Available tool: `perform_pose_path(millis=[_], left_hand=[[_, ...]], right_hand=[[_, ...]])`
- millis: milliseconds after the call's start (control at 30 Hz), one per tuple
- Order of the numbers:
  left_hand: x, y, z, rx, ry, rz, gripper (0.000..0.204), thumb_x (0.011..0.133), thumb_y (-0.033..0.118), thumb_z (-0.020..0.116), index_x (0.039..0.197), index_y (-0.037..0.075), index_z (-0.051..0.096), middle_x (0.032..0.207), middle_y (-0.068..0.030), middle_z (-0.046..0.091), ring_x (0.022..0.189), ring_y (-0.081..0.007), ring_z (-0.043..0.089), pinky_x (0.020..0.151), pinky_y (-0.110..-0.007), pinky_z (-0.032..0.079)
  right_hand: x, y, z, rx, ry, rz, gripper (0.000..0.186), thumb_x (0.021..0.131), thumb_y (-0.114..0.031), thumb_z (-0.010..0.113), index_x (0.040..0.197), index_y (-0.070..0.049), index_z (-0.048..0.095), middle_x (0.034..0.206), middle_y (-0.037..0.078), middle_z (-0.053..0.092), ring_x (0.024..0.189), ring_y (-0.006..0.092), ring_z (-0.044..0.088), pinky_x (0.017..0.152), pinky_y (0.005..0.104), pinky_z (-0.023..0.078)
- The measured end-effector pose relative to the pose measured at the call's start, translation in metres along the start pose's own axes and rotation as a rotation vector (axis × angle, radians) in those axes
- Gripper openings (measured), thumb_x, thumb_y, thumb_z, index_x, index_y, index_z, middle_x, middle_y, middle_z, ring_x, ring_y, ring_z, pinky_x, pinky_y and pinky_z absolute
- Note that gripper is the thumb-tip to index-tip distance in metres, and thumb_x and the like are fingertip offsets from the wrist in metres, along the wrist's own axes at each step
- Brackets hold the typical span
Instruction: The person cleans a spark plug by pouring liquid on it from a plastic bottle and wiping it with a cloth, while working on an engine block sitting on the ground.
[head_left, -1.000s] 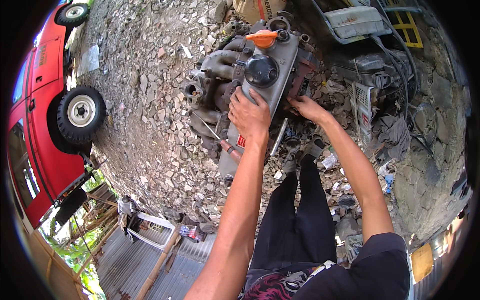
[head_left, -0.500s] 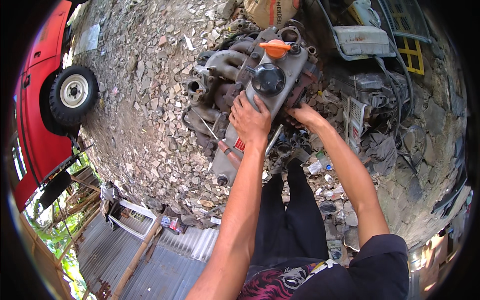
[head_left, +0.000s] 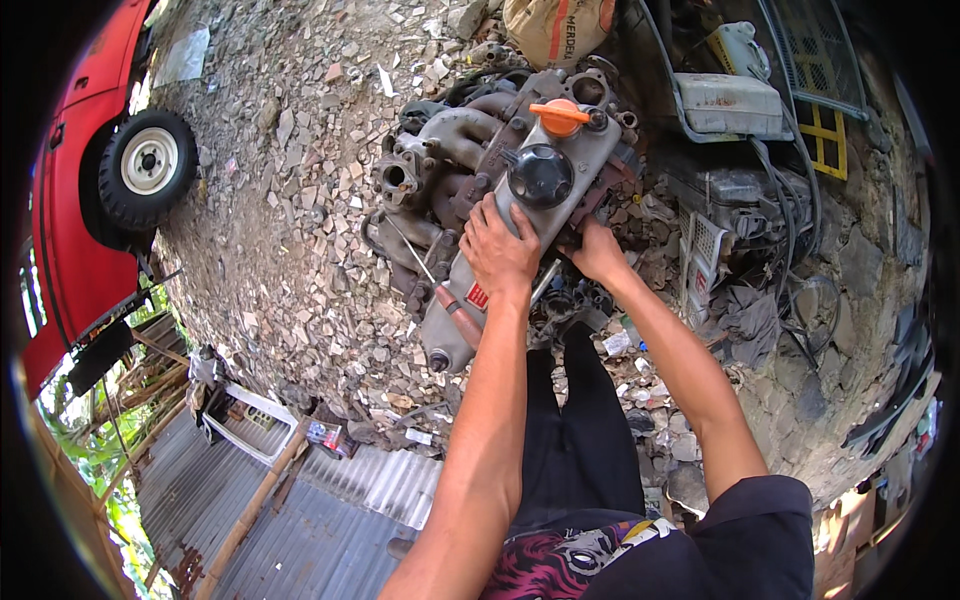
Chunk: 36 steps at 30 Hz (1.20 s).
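Head view shows us standing over a gravel yard, with a red vehicle and its wheel at the far left, corrugated metal sheets below, and a heap of scrap parts at the right.

At the centre lies an old engine, resting on the stones just beyond our feet, its grey valve cover running up the frame. Rusty manifold pipes branch off its left side. A black round cap sits on the cover, with an orange filler cap just above it, and a red-handled screwdriver lies along the lower left edge of the cover.

Our left hand lies flat on the cover just below the black cap, fingers spread and pressing, pinching nothing. Our right hand reaches down the engine's right flank; its fingers are tucked behind the cover edge, so we cannot tell whether that grip is closed on anything.

We judge this as work on the valve cover, one hand steadying while the other feels along its side. A next move would call for a firm hold on both edges and a sure footing on loose stones.
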<state>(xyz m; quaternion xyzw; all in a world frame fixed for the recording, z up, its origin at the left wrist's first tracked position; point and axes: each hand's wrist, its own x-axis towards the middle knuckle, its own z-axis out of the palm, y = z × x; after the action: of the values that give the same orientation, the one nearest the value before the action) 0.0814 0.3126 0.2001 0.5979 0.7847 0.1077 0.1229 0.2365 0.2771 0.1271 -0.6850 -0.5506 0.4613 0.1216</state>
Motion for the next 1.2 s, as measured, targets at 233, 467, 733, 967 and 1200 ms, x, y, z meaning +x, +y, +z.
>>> perform_pose_path(millis=[233,467,733,967,1200], left_hand=[[0.001,0.0,-0.002,-0.006,-0.063,-0.044,0.046,0.098,0.034,0.05,0.132,0.003,0.055,0.128,-0.0185,0.059,0.12,-0.036,0.055,0.105,-0.047,0.039],[0.0,-0.001,-0.001,0.009,-0.056,-0.044,0.046,0.098,0.033,0.05,0.132,0.003,0.055,0.127,-0.0185,0.059,0.119,-0.0357,0.056,0.105,-0.047,0.039],[0.001,0.001,-0.002,0.006,-0.041,-0.028,0.043,0.097,0.032,0.051,0.13,0.004,0.055,0.124,-0.0187,0.06,0.117,-0.0363,0.057,0.103,-0.048,0.04],[0.0,-0.001,-0.001,0.01,-0.036,-0.024,0.043,0.097,0.032,0.051,0.131,0.004,0.054,0.125,-0.0191,0.06,0.117,-0.0368,0.057,0.102,-0.048,0.04],[-0.001,-0.002,0.002,0.02,-0.02,0.004,0.043,0.098,0.032,0.051,0.131,0.004,0.055,0.125,-0.0191,0.061,0.118,-0.0375,0.057,0.1,-0.048,0.042]], right_hand=[[0.015,-0.001,-0.017,0.533,-0.42,0.359,0.043,0.086,-0.021,0.073,0.117,0.006,0.06,0.091,0.028,0.069,0.092,0.0485,0.067,0.077,0.0527,0.054],[-0.003,-0.009,0.004,-0.198,-0.101,0.081,0.066,0.078,-0.016,0.077,0.13,0.009,0.045,0.094,0.028,0.069,0.094,0.0477,0.067,0.079,0.054,0.054],[0.009,0.005,-0.008,0.542,-0.272,0.421,0.037,0.087,-0.021,0.072,0.11,0.007,0.064,0.093,0.025,0.071,0.095,0.0446,0.068,0.081,0.049,0.053],[-0.011,-0.009,0.004,0.094,0.094,0.127,0.047,0.087,-0.022,0.073,0.12,0.005,0.053,0.103,0.031,0.068,0.101,0.0493,0.064,0.085,0.0512,0.052],[-0.006,-0.008,0.015,0.301,0.069,0.203,0.045,0.094,-0.025,0.062,0.119,0.011,0.05,0.097,0.037,0.066,0.1,0.0519,0.063,0.086,0.054,0.051]])
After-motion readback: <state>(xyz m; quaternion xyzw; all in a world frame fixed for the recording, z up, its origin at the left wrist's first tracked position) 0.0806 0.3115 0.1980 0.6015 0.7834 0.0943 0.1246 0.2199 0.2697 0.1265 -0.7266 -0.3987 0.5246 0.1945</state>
